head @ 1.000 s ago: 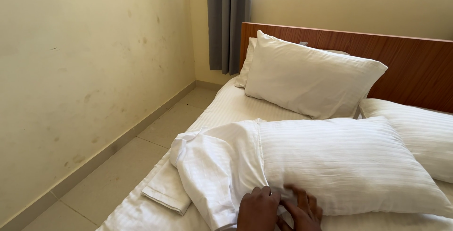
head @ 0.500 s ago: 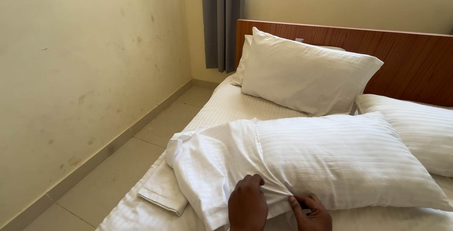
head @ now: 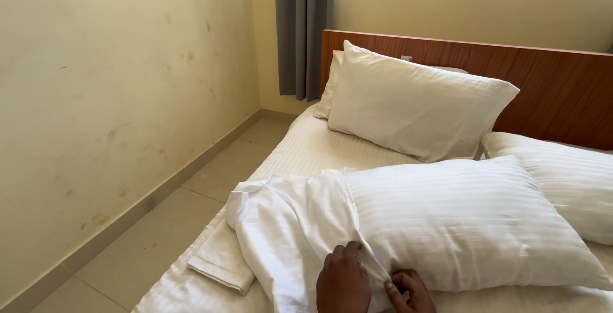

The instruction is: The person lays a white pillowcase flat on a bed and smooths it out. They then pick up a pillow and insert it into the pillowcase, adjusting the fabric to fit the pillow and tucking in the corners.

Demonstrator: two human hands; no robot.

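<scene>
A plump white pillow in a faintly striped cotton case (head: 472, 223) lies across the near part of the bed, its left end trailing into a loose, crumpled length of empty pillowcase cloth (head: 287, 230) that bunches toward the bed's left edge. The pillow fills the case only as far as the seam where the slack cloth begins. At the bottom edge of the view, the left hand (head: 343, 282) lies flat on the slack cloth just beside the pillow's lower left corner, fingers spread and pressing down. The right hand (head: 408, 290) sits close beside it, fingers curled and pinching a fold of the case at the pillow's lower edge. A small folded white cloth (head: 220, 263) lies on the striped white bedsheet (head: 319, 147) near the bed's left edge, partly under the bunched cloth.
</scene>
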